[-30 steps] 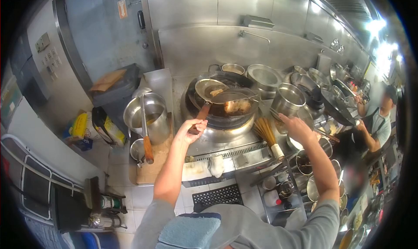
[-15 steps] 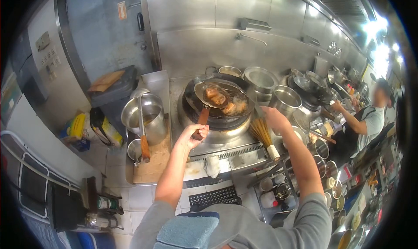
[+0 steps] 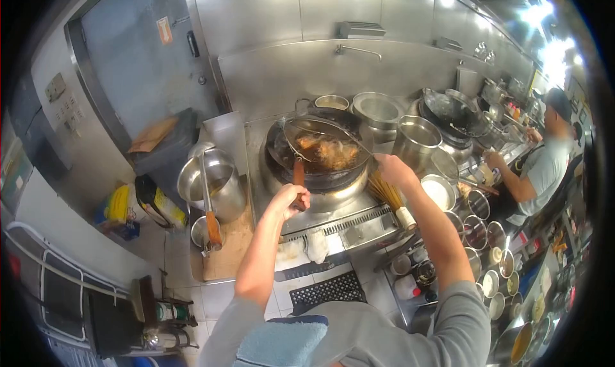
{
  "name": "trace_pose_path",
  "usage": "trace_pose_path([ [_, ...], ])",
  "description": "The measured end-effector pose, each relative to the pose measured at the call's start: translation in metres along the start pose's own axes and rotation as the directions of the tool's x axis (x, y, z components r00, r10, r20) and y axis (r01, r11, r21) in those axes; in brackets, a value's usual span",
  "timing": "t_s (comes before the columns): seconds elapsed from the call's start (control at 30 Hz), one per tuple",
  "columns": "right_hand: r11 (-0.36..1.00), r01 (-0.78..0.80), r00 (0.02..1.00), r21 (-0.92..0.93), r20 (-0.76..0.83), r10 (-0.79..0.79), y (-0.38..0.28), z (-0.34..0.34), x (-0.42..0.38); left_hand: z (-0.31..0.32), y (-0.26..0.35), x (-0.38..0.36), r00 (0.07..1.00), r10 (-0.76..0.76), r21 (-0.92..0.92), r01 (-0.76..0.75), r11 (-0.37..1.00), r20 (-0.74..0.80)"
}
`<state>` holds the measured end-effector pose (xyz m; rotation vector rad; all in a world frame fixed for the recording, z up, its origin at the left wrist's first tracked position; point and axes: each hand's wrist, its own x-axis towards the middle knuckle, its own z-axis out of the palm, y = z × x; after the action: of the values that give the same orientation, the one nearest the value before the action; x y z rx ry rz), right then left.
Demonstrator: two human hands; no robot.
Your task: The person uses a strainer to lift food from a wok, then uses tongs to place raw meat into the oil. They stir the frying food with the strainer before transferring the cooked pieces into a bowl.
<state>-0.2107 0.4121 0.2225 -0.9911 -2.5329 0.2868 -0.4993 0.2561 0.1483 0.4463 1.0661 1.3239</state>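
Note:
My left hand (image 3: 289, 200) is closed around the wooden handle of a wire strainer (image 3: 299, 172), whose round head sits in the wok (image 3: 274, 150). Browned pieces of food (image 3: 338, 154) lie in dark, bubbling oil there. On the wok's right side, my right hand (image 3: 396, 169) is closed on a thin metal utensil (image 3: 356, 140) that reaches over the wok; its far end is hard to make out. Below that hand, a bamboo wok brush (image 3: 385, 191) leans by the stove edge.
A large pot (image 3: 232, 191) with a ladle (image 3: 209, 203) across it stands left. Metal pots (image 3: 418, 142) and a second wok (image 3: 451, 114) are to the right. Another person (image 3: 544, 165) works farther right. A white cloth (image 3: 316, 245) lies on the stove's front ledge.
The strainer head has gone down into the wok, and the food that lay in it is now in the oil. My right hand has shifted slightly left. The view has turned a little.

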Motion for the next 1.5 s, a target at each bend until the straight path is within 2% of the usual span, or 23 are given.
trace_pose_path([
  [0.07,0.999,-0.028,1.0,0.034,0.002,0.028,0.009,0.005,-0.008,-0.002,-0.002,-0.006,1.0,-0.003,0.043,0.004,0.999,-0.029],
  [0.13,0.993,-0.089,0.995,0.074,-0.029,0.092,0.022,0.004,-0.012,-0.01,-0.005,-0.015,0.997,0.041,0.264,-0.023,0.964,-0.064],
  [0.23,0.984,-0.054,0.987,0.167,-0.143,0.079,0.056,0.014,-0.017,-0.002,0.01,-0.032,0.985,0.124,0.513,-0.046,0.857,-0.12],
  [0.27,0.948,-0.181,0.975,0.264,-0.08,0.208,0.044,0.002,-0.019,-0.001,0.014,-0.033,0.979,0.161,0.591,-0.059,0.805,-0.122],
  [0.33,0.801,-0.433,0.896,0.414,0.101,0.432,0.018,-0.015,-0.028,0.002,0.005,-0.037,0.969,0.205,0.729,-0.038,0.684,-0.142],
  [0.43,0.604,-0.446,0.859,0.661,0.125,0.497,0.026,0.015,-0.025,0.016,0.001,-0.032,0.939,0.302,0.894,0.012,0.447,-0.163],
  [0.47,0.661,-0.437,0.863,0.61,0.077,0.499,0.023,0.02,-0.027,0.016,-0.008,-0.026,0.918,0.37,0.965,0.049,0.258,-0.145],
  [0.5,0.661,-0.445,0.853,0.604,0.062,0.518,0.02,0.024,-0.028,0.015,-0.021,-0.024,0.892,0.45,0.998,0.007,0.067,-0.037],
  [0.57,0.658,-0.469,0.828,0.589,0.032,0.56,0.005,0.022,-0.036,0.035,-0.025,-0.042,0.933,0.358,0.999,0.029,-0.013,-0.023],
  [0.6,0.661,-0.457,0.815,0.596,-0.019,0.58,0.0,0.023,-0.04,0.036,-0.03,-0.047,0.927,0.374,0.997,0.032,-0.073,-0.002],
  [0.67,0.694,-0.456,0.827,0.557,-0.024,0.562,0.004,0.02,-0.044,0.033,-0.041,-0.056,0.915,0.402,0.981,0.043,-0.19,0.038],
  [0.8,0.698,-0.468,0.839,0.542,0.026,0.543,0.008,0.007,-0.053,0.028,-0.043,-0.08,0.895,0.446,0.933,0.161,-0.321,-0.001],
  [0.9,0.876,-0.296,0.91,0.38,-0.167,0.38,0.031,0.026,-0.05,0.016,-0.043,-0.083,0.892,0.452,0.896,0.221,-0.386,-0.025],
  [1.03,0.802,-0.397,0.877,0.446,-0.072,0.474,0.015,0.019,-0.043,0.022,-0.043,-0.072,0.873,0.487,0.905,0.213,-0.368,-0.008],
  [1.1,0.79,-0.413,0.876,0.454,-0.039,0.481,0.023,0.021,-0.039,0.04,-0.047,-0.073,0.879,0.474,0.931,0.207,-0.3,-0.043],
  [1.2,0.82,-0.336,0.901,0.463,-0.095,0.423,0.034,0.028,-0.037,0.071,-0.046,-0.066,0.881,0.463,0.949,0.222,-0.223,-0.098],
  [1.3,0.838,-0.256,0.909,0.482,-0.175,0.378,0.04,0.041,-0.033,0.069,-0.038,-0.04,0.879,0.461,0.961,0.219,-0.166,-0.121],
  [1.5,0.879,-0.198,0.967,0.434,-0.061,0.248,0.064,0.014,-0.044,0.076,-0.04,-0.08,0.885,0.446,0.938,0.26,-0.229,-0.137],
])
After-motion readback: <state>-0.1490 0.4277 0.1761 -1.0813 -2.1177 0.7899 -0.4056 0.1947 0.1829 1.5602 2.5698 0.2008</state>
